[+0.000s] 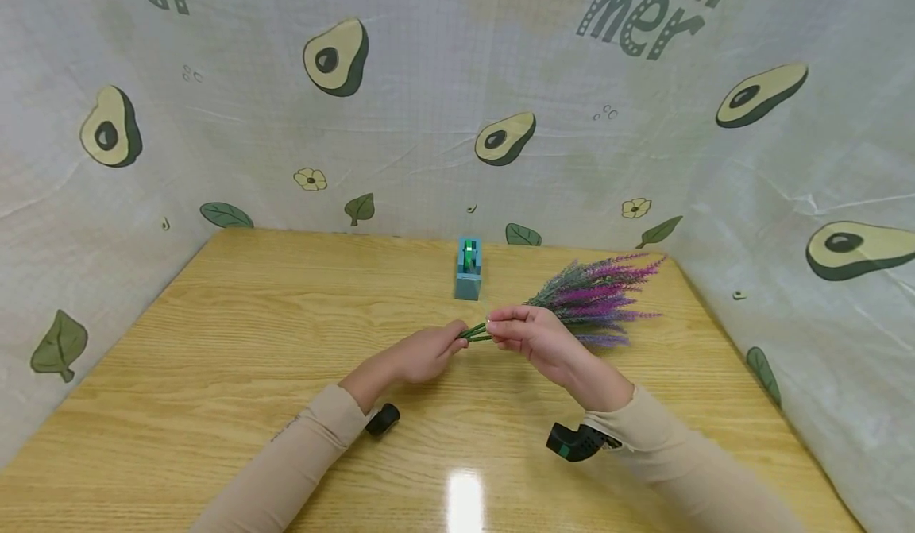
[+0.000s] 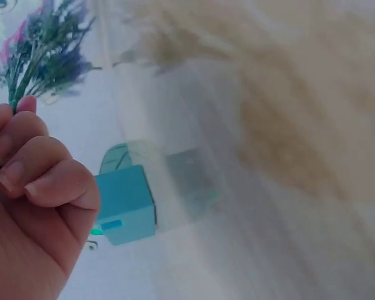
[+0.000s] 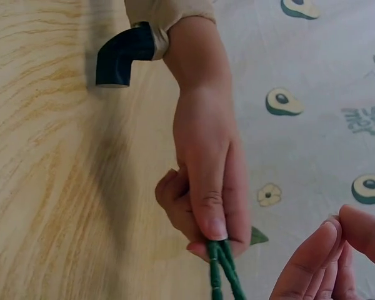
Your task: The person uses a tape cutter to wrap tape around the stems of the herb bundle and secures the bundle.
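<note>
Clock: head view, 12 at the top; hours counted from the left hand (image 1: 429, 354) unless noted.
Left hand: fingers curled in well against the palm, a firm hold on the green stems (image 1: 475, 332) near their cut end.
Purple flowers (image 1: 608, 299): one bunch, heads fanned out between 2 and 3 o'clock, stems running back to the left hand. Cannot tell whether the heads rest on the tabletop.
Right hand (image 1: 539, 342): at 3 o'clock, in front of part of the bunch. Thumb and forefinger tips meet in a pinch on a tiny pale sliver (image 1: 489, 321), too small to identify. In the right wrist view these fingers sit apart from the stems.
Tape dispenser (image 1: 468, 285): blue, green inside, upright at 1 o'clock, near both hands, touched by neither.
Wrist cameras: black, one by each cuff; the left one (image 1: 383, 420) at 7 o'clock.
Table (image 1: 286, 303): pale wood grain, light glare at 5 o'clock.
Curtain (image 1: 415, 160): white, avocado and leaf print, beyond the table at 12.
</note>
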`<action>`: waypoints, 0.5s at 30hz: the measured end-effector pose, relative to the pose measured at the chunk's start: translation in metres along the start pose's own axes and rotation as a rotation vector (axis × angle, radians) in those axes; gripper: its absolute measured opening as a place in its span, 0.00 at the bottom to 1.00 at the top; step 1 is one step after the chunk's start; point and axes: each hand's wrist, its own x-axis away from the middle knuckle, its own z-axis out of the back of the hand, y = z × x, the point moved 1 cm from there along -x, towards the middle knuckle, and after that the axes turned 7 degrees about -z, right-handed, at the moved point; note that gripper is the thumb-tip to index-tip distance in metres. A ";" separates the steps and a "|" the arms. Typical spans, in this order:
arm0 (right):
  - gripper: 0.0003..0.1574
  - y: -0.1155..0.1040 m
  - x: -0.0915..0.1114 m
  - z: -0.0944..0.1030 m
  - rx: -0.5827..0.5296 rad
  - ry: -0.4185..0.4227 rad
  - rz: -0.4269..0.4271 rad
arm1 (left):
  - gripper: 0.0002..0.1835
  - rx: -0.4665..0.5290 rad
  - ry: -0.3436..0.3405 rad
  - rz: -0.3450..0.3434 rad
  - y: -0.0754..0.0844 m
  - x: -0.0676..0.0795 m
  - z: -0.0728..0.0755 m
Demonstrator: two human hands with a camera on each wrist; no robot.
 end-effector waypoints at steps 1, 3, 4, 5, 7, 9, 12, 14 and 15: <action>0.07 0.002 0.000 0.000 0.006 0.004 -0.002 | 0.07 -0.010 0.002 -0.002 0.001 0.000 0.002; 0.07 0.006 0.000 -0.001 0.003 0.009 -0.008 | 0.08 -0.023 0.008 -0.002 0.002 -0.001 0.005; 0.05 0.008 0.000 -0.001 0.000 0.010 -0.009 | 0.08 -0.029 0.013 0.000 0.003 -0.001 0.007; 0.04 0.009 0.000 -0.001 -0.003 0.008 -0.008 | 0.08 -0.029 0.020 0.004 0.004 -0.001 0.009; 0.03 0.013 0.000 -0.001 -0.021 0.001 -0.010 | 0.08 -0.009 0.034 0.003 0.007 -0.001 0.011; 0.05 0.016 0.000 -0.002 -0.039 -0.011 -0.011 | 0.08 0.015 0.051 -0.004 0.008 -0.002 0.012; 0.06 0.020 0.000 -0.002 -0.060 -0.027 -0.012 | 0.10 0.081 0.071 -0.012 0.009 -0.002 0.011; 0.06 0.021 0.000 -0.002 -0.065 -0.028 -0.013 | 0.11 0.124 0.074 -0.010 0.010 -0.002 0.010; 0.05 0.022 0.000 -0.001 -0.068 -0.026 -0.014 | 0.12 0.147 0.073 -0.005 0.010 -0.002 0.010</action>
